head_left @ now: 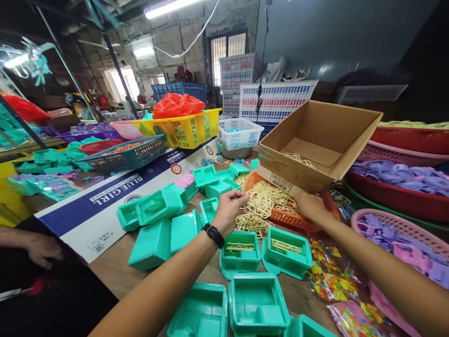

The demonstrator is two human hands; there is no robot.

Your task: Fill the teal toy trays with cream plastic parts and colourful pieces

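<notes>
My left hand (228, 211), with a dark band on its wrist, pinches a pale yellow openwork plastic piece (260, 203) at the near edge of an orange basket (286, 219). More of these thin yellow pieces fill the basket and spill in front of it. At the basket's right side is my right hand (310, 207), just below a tilted open cardboard box (308, 173); its fingertips are hidden. Nearer me stand two turquoise plastic tubs with yellow pieces inside, a left tub (240, 264) and a right tub (301, 267).
More turquoise tubs (150, 245) lie left and in front. Small bags of colourful pieces (329, 276) lie at right, beside a pink basket (365, 215) of purple parts. A printed cardboard sheet (80, 224) stretches left. Another person's hand (44, 248) shows at far left.
</notes>
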